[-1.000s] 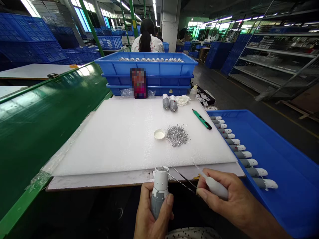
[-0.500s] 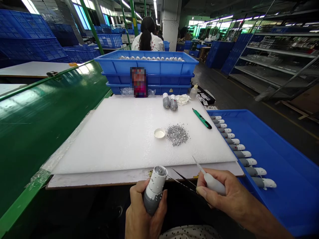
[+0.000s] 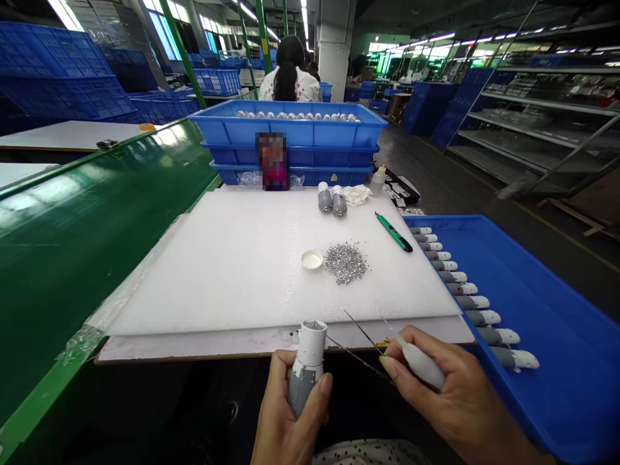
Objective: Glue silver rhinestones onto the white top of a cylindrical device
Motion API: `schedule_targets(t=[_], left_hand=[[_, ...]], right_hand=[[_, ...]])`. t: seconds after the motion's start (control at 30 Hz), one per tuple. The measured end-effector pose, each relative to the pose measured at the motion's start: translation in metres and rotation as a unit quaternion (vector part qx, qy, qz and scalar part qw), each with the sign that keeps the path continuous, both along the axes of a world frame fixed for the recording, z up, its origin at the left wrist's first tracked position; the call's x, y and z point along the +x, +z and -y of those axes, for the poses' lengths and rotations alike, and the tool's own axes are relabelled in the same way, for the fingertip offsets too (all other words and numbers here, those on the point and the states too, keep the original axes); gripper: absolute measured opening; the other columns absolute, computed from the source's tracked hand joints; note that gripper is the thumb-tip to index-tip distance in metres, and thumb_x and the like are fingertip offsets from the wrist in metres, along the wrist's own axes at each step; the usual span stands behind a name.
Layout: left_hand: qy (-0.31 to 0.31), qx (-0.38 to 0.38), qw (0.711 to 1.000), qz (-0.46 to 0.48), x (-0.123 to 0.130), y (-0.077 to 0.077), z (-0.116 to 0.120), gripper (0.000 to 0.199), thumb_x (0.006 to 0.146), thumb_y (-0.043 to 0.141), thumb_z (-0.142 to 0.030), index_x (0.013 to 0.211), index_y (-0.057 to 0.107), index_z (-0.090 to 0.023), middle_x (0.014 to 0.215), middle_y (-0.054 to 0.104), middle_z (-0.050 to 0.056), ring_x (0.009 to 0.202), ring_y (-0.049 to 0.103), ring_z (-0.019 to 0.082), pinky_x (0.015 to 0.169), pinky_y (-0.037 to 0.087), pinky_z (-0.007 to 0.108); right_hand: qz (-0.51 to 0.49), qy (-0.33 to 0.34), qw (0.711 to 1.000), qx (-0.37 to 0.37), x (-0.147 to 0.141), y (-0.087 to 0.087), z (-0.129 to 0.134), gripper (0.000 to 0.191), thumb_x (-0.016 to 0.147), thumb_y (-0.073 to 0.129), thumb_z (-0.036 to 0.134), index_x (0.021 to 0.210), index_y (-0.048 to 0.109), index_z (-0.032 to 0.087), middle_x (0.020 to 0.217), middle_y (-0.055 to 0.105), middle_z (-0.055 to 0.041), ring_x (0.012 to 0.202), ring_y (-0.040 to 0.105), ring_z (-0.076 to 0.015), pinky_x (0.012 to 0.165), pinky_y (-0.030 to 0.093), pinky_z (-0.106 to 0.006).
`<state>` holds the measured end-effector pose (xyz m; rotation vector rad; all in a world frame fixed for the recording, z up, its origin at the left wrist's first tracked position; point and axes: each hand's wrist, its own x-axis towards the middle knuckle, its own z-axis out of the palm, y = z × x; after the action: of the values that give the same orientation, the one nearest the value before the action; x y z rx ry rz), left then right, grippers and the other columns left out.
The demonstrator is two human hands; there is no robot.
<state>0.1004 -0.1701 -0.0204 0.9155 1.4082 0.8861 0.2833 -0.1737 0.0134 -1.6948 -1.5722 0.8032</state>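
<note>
My left hand (image 3: 285, 420) grips a grey and white cylindrical part (image 3: 305, 365), held upright just below the table's front edge. My right hand (image 3: 445, 387) holds thin black tweezers (image 3: 361, 342) together with a small white dropper bottle (image 3: 419, 361); the tweezer tips point up and left, close to the part's top. On the white foam board (image 3: 232, 258) lie a pile of tiny silver pieces (image 3: 345, 263) and a small white cap (image 3: 311, 259).
A blue tray (image 3: 533, 310) at the right holds a row of several finished grey-white parts (image 3: 475, 301). Stacked blue bins (image 3: 290, 139), two loose parts (image 3: 332, 201), a green utility knife (image 3: 393, 232) and a small bottle (image 3: 378, 179) stand farther back. A green conveyor (image 3: 72, 239) runs along the left. A person sits beyond.
My left hand has brought the part from tilted right back to upright. The tweezers have lifted slightly, tips now pointing higher above the board's edge.
</note>
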Motion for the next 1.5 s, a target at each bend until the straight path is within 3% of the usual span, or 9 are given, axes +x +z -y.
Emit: schedule_targets(t=[0.27, 0.37, 0.5, 0.73, 0.9, 1.17, 1.27, 1.4, 1.5], left_hand=[[-0.035, -0.062, 0.991, 0.111, -0.006, -0.002, -0.002, 0.037, 0.083, 0.060, -0.057, 0.084, 0.053, -0.021, 0.048, 0.049, -0.007, 0.038, 0.031, 0.005, 0.037, 0.021, 0.017], [-0.067, -0.111, 0.974, 0.183, -0.006, -0.002, -0.003, 0.042, 0.080, 0.061, -0.061, 0.079, 0.054, -0.020, 0.045, 0.048, -0.007, 0.035, 0.026, 0.003, 0.035, 0.017, 0.016], [-0.075, -0.116, 0.966, 0.217, -0.004, -0.002, -0.003, 0.045, 0.077, 0.063, -0.063, 0.079, 0.055, -0.020, 0.043, 0.048, -0.007, 0.034, 0.023, 0.002, 0.034, 0.016, 0.016], [-0.019, -0.053, 0.995, 0.079, -0.003, -0.001, 0.000, 0.039, 0.080, 0.064, -0.058, 0.085, 0.054, -0.020, 0.048, 0.051, -0.007, 0.039, 0.035, 0.005, 0.037, 0.026, 0.016], [0.000, -0.030, 0.999, 0.029, -0.002, 0.003, 0.002, 0.035, 0.080, 0.067, -0.053, 0.085, 0.052, -0.023, 0.051, 0.051, -0.007, 0.042, 0.038, 0.007, 0.038, 0.030, 0.016], [0.018, -0.016, 1.000, 0.016, 0.000, 0.003, 0.002, 0.035, 0.078, 0.069, -0.053, 0.086, 0.051, -0.024, 0.054, 0.049, -0.008, 0.045, 0.038, 0.009, 0.041, 0.030, 0.019], [0.027, 0.013, 0.999, -0.032, 0.000, 0.003, 0.002, 0.033, 0.080, 0.067, -0.053, 0.086, 0.051, -0.024, 0.055, 0.047, -0.008, 0.048, 0.038, 0.011, 0.045, 0.031, 0.022], [0.045, 0.071, 0.987, -0.138, 0.000, 0.003, 0.002, 0.031, 0.080, 0.065, -0.052, 0.085, 0.050, -0.025, 0.060, 0.046, -0.007, 0.055, 0.041, 0.015, 0.053, 0.035, 0.026], [0.043, 0.090, 0.981, -0.168, 0.000, 0.004, 0.002, 0.030, 0.080, 0.064, -0.051, 0.087, 0.050, -0.026, 0.061, 0.046, -0.007, 0.056, 0.042, 0.016, 0.055, 0.035, 0.028]], right_hand=[[0.017, -0.168, 0.984, 0.052, 0.015, 0.007, 0.005, 0.022, 0.085, 0.059, 0.041, 0.071, 0.062, 0.024, 0.053, 0.055, 0.0025, 0.046, 0.050, -0.0138, 0.046, 0.044, -0.023], [0.008, -0.132, 0.991, 0.032, 0.016, 0.010, 0.003, 0.025, 0.086, 0.059, 0.045, 0.072, 0.063, 0.024, 0.055, 0.054, 0.0028, 0.046, 0.048, -0.0128, 0.046, 0.043, -0.022], [-0.008, -0.074, 0.997, -0.006, 0.009, 0.006, 0.003, 0.029, 0.085, 0.060, 0.048, 0.071, 0.063, 0.023, 0.058, 0.058, 0.0014, 0.050, 0.051, -0.0133, 0.047, 0.043, -0.021], [-0.027, 0.035, 0.999, -0.029, 0.001, 0.007, 0.002, 0.029, 0.088, 0.057, 0.042, 0.068, 0.058, 0.022, 0.056, 0.052, 0.0037, 0.052, 0.048, -0.0114, 0.051, 0.040, -0.021], [-0.023, 0.047, 0.996, -0.065, 0.001, 0.008, 0.001, 0.030, 0.089, 0.055, 0.043, 0.069, 0.057, 0.021, 0.057, 0.052, 0.0040, 0.053, 0.048, -0.0115, 0.051, 0.036, -0.022], [0.000, 0.059, 0.997, -0.042, 0.001, 0.008, -0.001, 0.028, 0.089, 0.056, 0.040, 0.068, 0.056, 0.021, 0.056, 0.054, 0.0039, 0.053, 0.049, -0.0116, 0.050, 0.036, -0.023], [-0.009, 0.057, 0.997, -0.046, 0.002, 0.007, -0.002, 0.027, 0.087, 0.058, 0.042, 0.070, 0.060, 0.021, 0.057, 0.056, 0.0036, 0.053, 0.051, -0.0120, 0.052, 0.040, -0.022], [-0.058, 0.071, 0.991, -0.100, 0.004, 0.004, -0.006, 0.029, 0.083, 0.064, 0.049, 0.080, 0.067, 0.021, 0.067, 0.062, 0.0012, 0.061, 0.056, -0.0145, 0.058, 0.045, -0.023], [-0.074, 0.096, 0.981, -0.153, 0.005, 0.002, -0.009, 0.031, 0.086, 0.061, 0.048, 0.074, 0.060, 0.019, 0.062, 0.052, 0.0033, 0.058, 0.047, -0.0120, 0.055, 0.040, -0.022]])
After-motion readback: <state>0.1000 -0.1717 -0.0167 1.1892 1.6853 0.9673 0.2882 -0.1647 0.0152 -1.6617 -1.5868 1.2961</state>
